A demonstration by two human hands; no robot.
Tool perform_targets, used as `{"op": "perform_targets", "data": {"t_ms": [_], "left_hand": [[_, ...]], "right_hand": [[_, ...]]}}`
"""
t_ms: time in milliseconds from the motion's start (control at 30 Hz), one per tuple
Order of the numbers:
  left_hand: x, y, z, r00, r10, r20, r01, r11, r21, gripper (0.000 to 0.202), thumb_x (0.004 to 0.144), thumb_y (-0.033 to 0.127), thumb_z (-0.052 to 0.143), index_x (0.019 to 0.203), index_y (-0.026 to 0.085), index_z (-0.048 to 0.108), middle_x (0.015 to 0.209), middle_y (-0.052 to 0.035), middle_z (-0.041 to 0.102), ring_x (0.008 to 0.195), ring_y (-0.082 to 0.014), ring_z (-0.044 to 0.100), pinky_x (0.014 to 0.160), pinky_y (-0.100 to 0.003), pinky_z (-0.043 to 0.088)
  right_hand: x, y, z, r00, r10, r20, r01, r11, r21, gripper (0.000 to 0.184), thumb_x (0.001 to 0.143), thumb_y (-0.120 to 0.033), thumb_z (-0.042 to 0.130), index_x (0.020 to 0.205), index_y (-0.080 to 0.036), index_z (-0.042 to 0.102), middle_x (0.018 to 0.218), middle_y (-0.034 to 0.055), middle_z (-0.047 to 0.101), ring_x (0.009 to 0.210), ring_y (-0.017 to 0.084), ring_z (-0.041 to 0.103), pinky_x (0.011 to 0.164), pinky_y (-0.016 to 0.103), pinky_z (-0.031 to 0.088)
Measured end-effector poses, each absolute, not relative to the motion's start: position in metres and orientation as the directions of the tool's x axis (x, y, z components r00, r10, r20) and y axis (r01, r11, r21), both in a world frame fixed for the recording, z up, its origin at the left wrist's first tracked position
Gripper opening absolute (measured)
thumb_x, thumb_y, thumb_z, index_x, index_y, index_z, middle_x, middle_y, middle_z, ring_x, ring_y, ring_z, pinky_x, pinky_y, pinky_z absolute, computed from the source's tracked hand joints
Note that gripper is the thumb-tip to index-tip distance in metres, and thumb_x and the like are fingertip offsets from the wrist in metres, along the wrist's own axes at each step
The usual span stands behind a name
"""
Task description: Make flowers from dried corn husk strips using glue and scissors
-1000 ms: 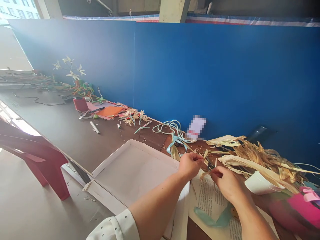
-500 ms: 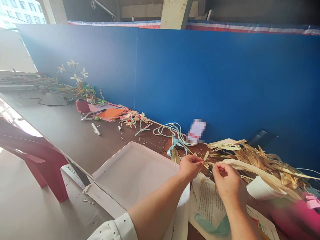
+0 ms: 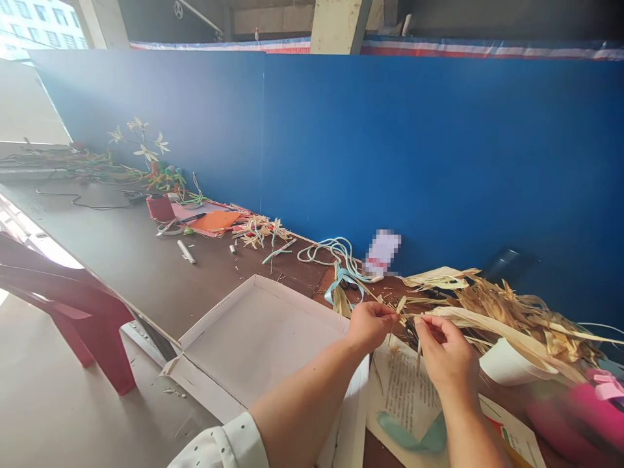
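Pinching one end of a thin dry leaf strip [image 3: 405,316] with the left hand [image 3: 371,325], fingers clenched on it. Gripping the other end with the right hand [image 3: 446,356], fingers closed tight too. Held just above a printed paper [image 3: 404,390], near the worktop [image 3: 121,253] front edge. Close on the right, a heap of dry leaves [image 3: 511,309] and a white cup [image 3: 511,365]. Lots of free room on the left, over the white box lid [image 3: 253,338].

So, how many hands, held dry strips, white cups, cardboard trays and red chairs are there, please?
Hands: 2 (left hand, right hand)
Dry leaf strip pinched between them: 1
White cup: 1
Cardboard tray: 1
Red chair: 1
Total: 6
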State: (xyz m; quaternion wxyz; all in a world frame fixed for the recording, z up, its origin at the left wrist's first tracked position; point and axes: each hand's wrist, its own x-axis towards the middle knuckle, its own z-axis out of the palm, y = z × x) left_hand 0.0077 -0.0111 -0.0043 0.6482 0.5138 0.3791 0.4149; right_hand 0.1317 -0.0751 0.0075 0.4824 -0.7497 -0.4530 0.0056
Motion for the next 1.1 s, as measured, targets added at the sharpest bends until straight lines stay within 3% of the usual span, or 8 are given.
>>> {"op": "perform_targets", "data": {"t_ms": [167, 267, 367, 533, 733, 1100], "left_hand": [[0.01, -0.009, -0.008, 0.346, 0.937, -0.042, -0.206, 0.119, 0.971, 0.013, 0.071, 0.023, 0.068, 0.074, 0.011, 0.068, 0.054, 0.0027, 0.053, 0.05, -0.0062, 0.041, 0.053, -0.022, 0.034], [0.011, -0.009, -0.008, 0.333, 0.942, -0.037, -0.237, 0.122, 0.964, 0.013, 0.07, 0.024, 0.069, 0.073, 0.011, 0.068, 0.055, 0.0023, 0.054, 0.05, -0.0063, 0.042, 0.054, -0.022, 0.035], [0.01, -0.009, -0.006, 0.369, 0.928, -0.048, -0.311, 0.171, 0.935, 0.016, 0.067, 0.025, 0.072, 0.07, 0.01, 0.067, 0.054, 0.0022, 0.054, 0.05, -0.0062, 0.044, 0.055, -0.023, 0.037], [0.006, -0.012, 0.0, 0.494, 0.868, -0.047, -0.455, 0.305, 0.837, 0.034, 0.057, 0.036, 0.081, 0.069, 0.008, 0.067, 0.06, -0.0006, 0.059, 0.05, -0.0048, 0.046, 0.059, -0.024, 0.039], [-0.002, -0.017, 0.009, 0.598, 0.796, -0.093, -0.478, 0.448, 0.755, 0.051, 0.037, 0.042, 0.088, 0.069, 0.007, 0.067, 0.066, -0.0039, 0.063, 0.061, -0.009, 0.055, 0.067, -0.026, 0.043], [-0.001, -0.017, 0.005, 0.611, 0.788, -0.072, -0.414, 0.396, 0.82, 0.046, 0.045, 0.043, 0.084, 0.068, 0.009, 0.065, 0.061, 0.0001, 0.057, 0.051, -0.0042, 0.044, 0.061, -0.025, 0.039]], "right_hand": [[0.131, -0.072, 0.002, 0.634, 0.736, 0.239, 0.368, -0.015, -0.93, 0.05, 0.066, -0.053, 0.069, 0.101, -0.018, 0.064, 0.074, 0.003, 0.064, 0.056, 0.015, 0.054, 0.049, 0.026, 0.043], [0.127, -0.073, 0.001, 0.629, 0.777, 0.042, 0.104, -0.031, -0.994, 0.047, 0.058, -0.047, 0.078, 0.097, -0.021, 0.067, 0.063, -0.0026, 0.057, 0.048, 0.011, 0.046, 0.04, 0.021, 0.036], [0.124, -0.074, 0.004, 0.55, 0.831, -0.084, -0.128, -0.015, -0.992, 0.041, 0.053, -0.036, 0.083, 0.089, -0.023, 0.071, 0.07, -0.0024, 0.06, 0.049, 0.008, 0.043, 0.035, 0.018, 0.031], [0.123, -0.077, 0.011, 0.359, 0.926, -0.115, -0.349, 0.019, -0.937, 0.036, 0.056, -0.029, 0.083, 0.09, -0.021, 0.071, 0.084, 0.0, 0.061, 0.05, 0.004, 0.039, 0.033, 0.014, 0.03], [0.125, -0.082, 0.016, 0.221, 0.969, -0.108, -0.45, 0.004, -0.893, 0.036, 0.064, -0.027, 0.082, 0.096, -0.018, 0.069, 0.081, -0.0009, 0.055, 0.052, 0.002, 0.034, 0.038, 0.01, 0.031], [0.13, -0.079, 0.009, 0.307, 0.942, -0.136, -0.44, 0.014, -0.898, 0.03, 0.058, -0.025, 0.085, 0.08, -0.018, 0.066, 0.077, -0.0014, 0.059, 0.05, 0.003, 0.038, 0.036, 0.011, 0.031]]}}
